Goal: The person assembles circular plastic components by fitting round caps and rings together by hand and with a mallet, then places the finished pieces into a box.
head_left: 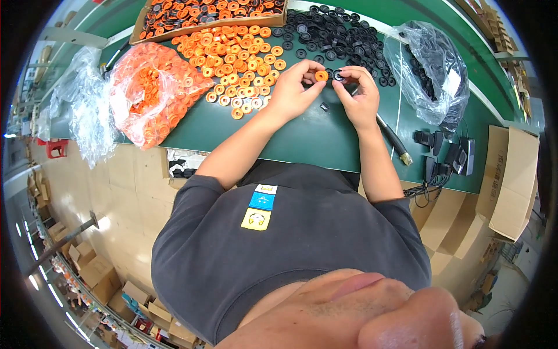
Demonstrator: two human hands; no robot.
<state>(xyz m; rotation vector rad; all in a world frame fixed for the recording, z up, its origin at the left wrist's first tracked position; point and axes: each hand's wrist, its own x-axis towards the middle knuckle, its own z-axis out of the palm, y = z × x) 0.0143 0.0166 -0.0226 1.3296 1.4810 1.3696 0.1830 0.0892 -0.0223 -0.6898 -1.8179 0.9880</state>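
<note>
My left hand (297,90) pinches a small round orange wheel-like piece (321,75) between thumb and fingers. Close beside it, my right hand (360,98) grips a black round piece (338,75) of about the same size. Both pieces are held just over the green tabletop (302,136), a small gap apart. A bit of orange shows between them, too small to make out. Below my hands lies a tiny dark part (324,107). Loose orange pieces (232,58) spread out left of my left hand, and loose black pieces (331,35) lie beyond my hands.
A cardboard tray (212,30) of orange and black pieces stands at the back. Left is a clear bag of orange parts (154,93); right, a bag of black parts (433,70). A dark rod-like tool (394,139), black adapters (459,154) and an open carton (511,174) are rightward.
</note>
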